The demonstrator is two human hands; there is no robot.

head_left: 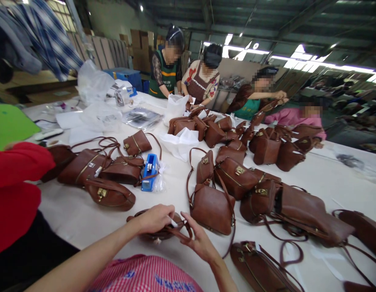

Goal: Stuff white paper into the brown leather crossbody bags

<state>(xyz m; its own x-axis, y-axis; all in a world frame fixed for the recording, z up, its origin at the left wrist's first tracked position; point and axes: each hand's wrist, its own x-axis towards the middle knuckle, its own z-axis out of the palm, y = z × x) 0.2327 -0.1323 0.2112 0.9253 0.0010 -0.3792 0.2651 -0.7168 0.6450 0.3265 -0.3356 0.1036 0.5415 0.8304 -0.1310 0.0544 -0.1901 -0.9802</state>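
A brown leather handbag (pixel 157 234) lies on the table right in front of me, partly covered by my hands. My left hand (pixel 157 219) is closed over its top, with a small white piece, perhaps a tag, showing by the fingertips. The brown strap of this bag passes through my right hand (pixel 202 239), whose thumb and fingers are bent around it. To the right, close to that hand, sits another brown bag (pixel 210 209) with a long thin strap. A brown bag with a gold clasp (pixel 110 194) rests beyond my left hand.
A blue tape dispenser (pixel 149 172) stands ahead. Many brown bags (pixel 236 178) cover the right and middle of the white table (pixel 163 198). White plastic bags (pixel 180 142) lie farther back. A person in a red sleeve (pixel 20 166) is close on my left; several co-workers (pixel 200 77) work across the table.
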